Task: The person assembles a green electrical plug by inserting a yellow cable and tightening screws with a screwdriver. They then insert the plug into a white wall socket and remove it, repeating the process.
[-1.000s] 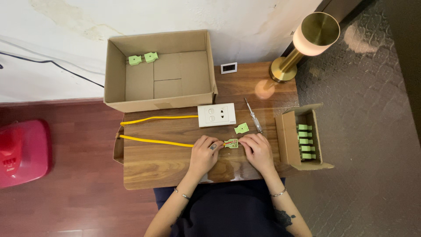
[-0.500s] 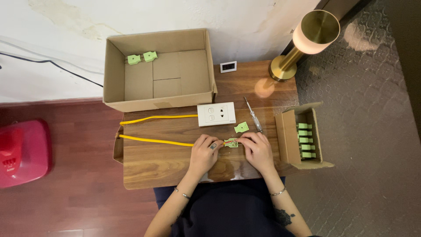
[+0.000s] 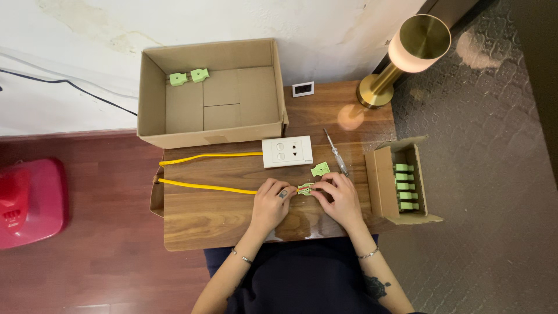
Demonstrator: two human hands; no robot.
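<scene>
Fingers (image 3: 289,193) of the left hand (image 3: 272,204) and right hand (image 3: 342,200) pinch closed around a small green plug (image 3: 306,188) on the wooden counter (image 3: 221,209), beside a yellow cable (image 3: 203,186) leading left.

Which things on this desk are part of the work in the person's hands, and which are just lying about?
In use:
- left hand on the yellow cable
- right hand at the open green plug
- loose green plug cover
- screwdriver

Lying about:
- brass lamp
- white socket plate
- large cardboard box
- small box of green plugs
- red object on the floor
</scene>
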